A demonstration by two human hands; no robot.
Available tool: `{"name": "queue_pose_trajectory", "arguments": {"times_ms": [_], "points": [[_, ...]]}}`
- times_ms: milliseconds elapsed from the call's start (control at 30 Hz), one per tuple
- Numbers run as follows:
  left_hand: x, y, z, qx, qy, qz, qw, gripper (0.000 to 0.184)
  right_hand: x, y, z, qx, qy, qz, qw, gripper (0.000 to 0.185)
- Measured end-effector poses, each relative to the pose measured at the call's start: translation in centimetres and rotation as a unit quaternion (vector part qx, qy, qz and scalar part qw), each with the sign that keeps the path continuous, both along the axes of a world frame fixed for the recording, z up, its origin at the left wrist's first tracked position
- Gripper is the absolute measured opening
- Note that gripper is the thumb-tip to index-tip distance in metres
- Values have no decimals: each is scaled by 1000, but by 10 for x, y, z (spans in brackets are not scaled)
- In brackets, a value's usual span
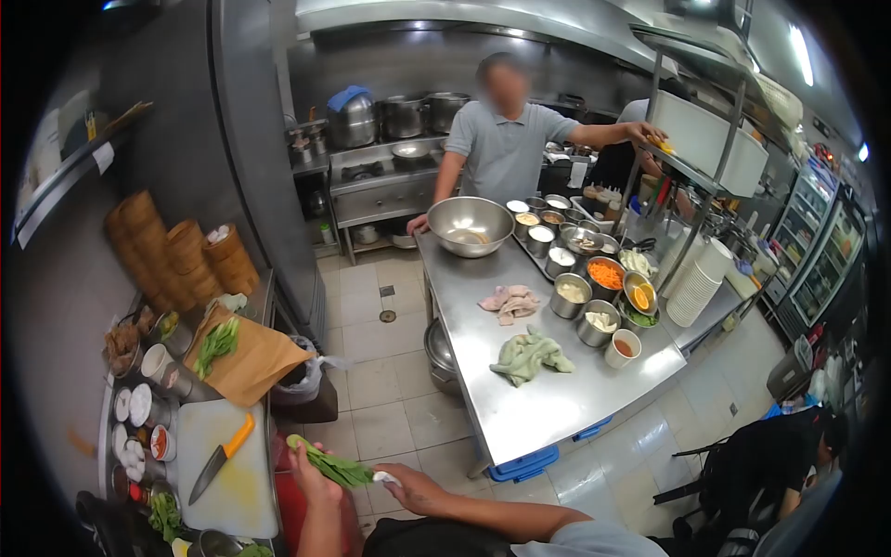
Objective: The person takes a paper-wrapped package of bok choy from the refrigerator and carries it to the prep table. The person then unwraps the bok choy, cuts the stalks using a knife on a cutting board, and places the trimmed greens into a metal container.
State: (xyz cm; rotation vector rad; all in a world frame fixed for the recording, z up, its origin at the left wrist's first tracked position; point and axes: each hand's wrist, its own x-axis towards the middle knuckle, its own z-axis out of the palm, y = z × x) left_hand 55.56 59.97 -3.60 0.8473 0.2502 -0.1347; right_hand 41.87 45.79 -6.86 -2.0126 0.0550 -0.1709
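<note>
My left hand is closed round the pale stem end of a leafy green vegetable, held over the floor between the side counter and the steel table. Close to its leafy end is my right hand, fingers closed on a small white cloth or paper. To the left, an orange-handled knife lies on a white cutting board. More greens rest on brown paper behind the board.
A steel table bears a large bowl, cloths and ingredient tins. A person stands behind it. Another person is low at the right. A lined bin stands beside the side counter.
</note>
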Motion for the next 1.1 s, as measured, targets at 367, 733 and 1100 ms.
{"name": "queue_pose_trajectory", "arguments": {"times_ms": [367,733,1100], "points": [[-94,-38,-7,31,69,-195,978,12,-81,-63,-13,119,179,-87,973,29],[-68,30,-18,62,64,-82,993,22,-38,-50,-27,189,210,-50,958,29],[20,119,-23,108,-6,-113,988,39,130,19,-41,306,141,11,941,41]]}}
